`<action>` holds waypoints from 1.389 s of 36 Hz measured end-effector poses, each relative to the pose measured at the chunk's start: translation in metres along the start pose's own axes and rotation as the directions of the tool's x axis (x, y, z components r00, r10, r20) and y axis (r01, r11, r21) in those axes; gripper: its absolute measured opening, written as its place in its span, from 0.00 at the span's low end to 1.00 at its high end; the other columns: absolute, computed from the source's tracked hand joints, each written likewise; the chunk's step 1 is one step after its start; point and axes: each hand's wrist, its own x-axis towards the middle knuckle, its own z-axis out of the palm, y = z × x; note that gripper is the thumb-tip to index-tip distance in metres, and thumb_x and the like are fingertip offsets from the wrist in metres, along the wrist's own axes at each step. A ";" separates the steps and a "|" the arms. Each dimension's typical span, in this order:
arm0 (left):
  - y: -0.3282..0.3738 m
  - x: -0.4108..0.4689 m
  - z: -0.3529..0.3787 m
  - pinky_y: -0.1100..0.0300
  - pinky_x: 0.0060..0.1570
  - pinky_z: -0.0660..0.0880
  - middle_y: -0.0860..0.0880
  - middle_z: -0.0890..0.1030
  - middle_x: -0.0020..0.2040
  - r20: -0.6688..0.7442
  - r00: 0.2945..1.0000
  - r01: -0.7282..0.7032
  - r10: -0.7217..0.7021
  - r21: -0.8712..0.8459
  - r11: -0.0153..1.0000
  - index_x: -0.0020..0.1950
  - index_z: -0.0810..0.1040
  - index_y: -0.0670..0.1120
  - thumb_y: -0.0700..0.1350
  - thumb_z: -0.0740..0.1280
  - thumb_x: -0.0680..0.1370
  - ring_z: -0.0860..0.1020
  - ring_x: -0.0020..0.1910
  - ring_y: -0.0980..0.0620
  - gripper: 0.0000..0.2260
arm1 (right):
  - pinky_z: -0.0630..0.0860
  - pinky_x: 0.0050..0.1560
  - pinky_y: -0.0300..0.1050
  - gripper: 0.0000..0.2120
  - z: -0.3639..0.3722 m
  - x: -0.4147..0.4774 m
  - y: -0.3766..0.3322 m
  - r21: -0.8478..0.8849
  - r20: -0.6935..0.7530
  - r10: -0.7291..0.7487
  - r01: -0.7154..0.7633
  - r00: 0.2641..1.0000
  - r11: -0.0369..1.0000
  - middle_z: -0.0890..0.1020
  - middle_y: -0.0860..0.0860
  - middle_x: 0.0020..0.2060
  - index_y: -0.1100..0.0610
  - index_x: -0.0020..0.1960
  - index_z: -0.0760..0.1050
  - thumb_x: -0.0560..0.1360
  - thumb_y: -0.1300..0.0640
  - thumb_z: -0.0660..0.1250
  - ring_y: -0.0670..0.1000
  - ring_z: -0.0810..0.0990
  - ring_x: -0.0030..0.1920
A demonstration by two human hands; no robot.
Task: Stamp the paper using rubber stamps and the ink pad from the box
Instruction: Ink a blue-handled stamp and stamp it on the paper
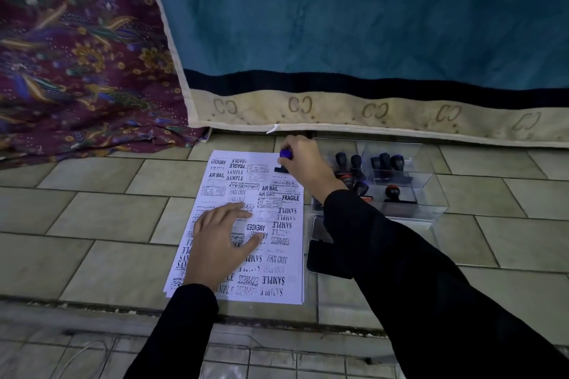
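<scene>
Gripping a stamp (285, 159) by its blue handle, the right hand (303, 163) curls its fingers round it at the far right corner of the paper (278, 255); the stamp's black base touches the sheet. The left hand (220, 243) lies palm down on the middle of the paper, fingers straight and spread, holding nothing. The paper lies on the tiled floor (92, 224) and bears many black imprints, among them SAMPLE, FAX OUT, EXPRESS and AIR MAIL. A clear box (432, 194) stands just right of the paper's far end; it holds several upright stamps (386, 163) with dark handles. A dark flat case (320, 258) lies beside the paper's right edge, nearer than the box and partly under the right sleeve (400, 271); whether it is the ink pad cannot be told. A blue cloth (369, 24) and a patterned cloth (77, 55) hang behind.
</scene>
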 end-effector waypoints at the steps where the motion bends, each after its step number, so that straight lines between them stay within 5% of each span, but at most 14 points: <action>1: 0.000 0.000 0.000 0.53 0.71 0.55 0.66 0.69 0.64 -0.002 1.000 -0.001 0.001 -0.001 1.000 0.58 0.76 0.59 0.69 0.62 0.70 0.64 0.63 0.64 0.23 | 0.70 0.44 0.41 0.07 0.001 0.001 0.000 -0.005 0.008 -0.004 0.004 1.000 1.000 0.77 0.56 0.48 0.62 0.49 0.76 0.73 0.61 0.69 0.51 0.74 0.45; 10: 0.001 0.000 -0.001 0.55 0.70 0.54 0.65 0.69 0.64 -0.007 1.000 0.001 -0.001 0.005 1.000 0.58 0.76 0.59 0.69 0.62 0.70 0.63 0.63 0.65 0.22 | 0.71 0.44 0.42 0.06 0.008 0.000 -0.007 -0.037 0.047 -0.023 0.024 0.999 0.999 0.77 0.57 0.49 0.63 0.50 0.75 0.73 0.63 0.68 0.51 0.74 0.45; 17: 0.001 0.000 0.000 0.53 0.70 0.56 0.63 0.71 0.65 -0.005 1.000 0.001 -0.001 0.006 1.000 0.58 0.77 0.58 0.68 0.62 0.70 0.67 0.65 0.60 0.22 | 0.78 0.44 0.53 0.03 0.014 -0.004 -0.013 -0.105 0.051 -0.004 0.009 0.999 0.994 0.78 0.59 0.45 0.65 0.43 0.74 0.73 0.66 0.67 0.59 0.78 0.44; 31: 0.003 -0.002 -0.002 0.48 0.72 0.57 0.64 0.71 0.65 -0.005 1.000 0.008 -0.008 -0.018 1.000 0.59 0.76 0.58 0.68 0.63 0.70 0.65 0.64 0.63 0.23 | 0.80 0.44 0.53 0.01 0.013 -0.008 -0.017 -0.051 0.034 0.067 -0.065 0.997 0.997 0.79 0.61 0.44 0.65 0.44 0.75 0.72 0.69 0.65 0.59 0.81 0.45; 36: 0.003 -0.002 -0.002 0.49 0.72 0.56 0.64 0.71 0.66 -0.007 1.000 0.005 -0.006 -0.013 1.000 0.59 0.76 0.58 0.67 0.64 0.70 0.63 0.63 0.66 0.22 | 0.74 0.39 0.46 0.01 0.012 -0.004 -0.016 -0.042 0.005 0.072 -0.072 0.997 0.997 0.78 0.60 0.45 0.65 0.43 0.75 0.73 0.68 0.65 0.54 0.76 0.40; 43: 0.001 -0.002 -0.001 0.49 0.72 0.57 0.64 0.71 0.65 -0.011 1.000 -0.002 0.002 -0.012 1.000 0.59 0.76 0.59 0.68 0.63 0.70 0.63 0.63 0.66 0.22 | 0.77 0.49 0.41 0.09 -0.031 -0.007 0.003 0.154 -0.276 0.124 -0.084 0.953 0.984 0.80 0.57 0.48 0.59 0.52 0.79 0.72 0.63 0.70 0.53 0.79 0.44; 50: 0.001 -0.002 -0.001 0.49 0.72 0.57 0.62 0.71 0.66 -0.003 1.000 -0.009 0.009 -0.005 1.000 0.59 0.76 0.58 0.68 0.62 0.70 0.66 0.65 0.61 0.23 | 0.73 0.50 0.40 0.13 -0.115 -0.055 0.054 -0.069 -0.409 0.208 -0.257 0.888 0.964 0.81 0.58 0.50 0.59 0.55 0.78 0.71 0.62 0.69 0.57 0.80 0.48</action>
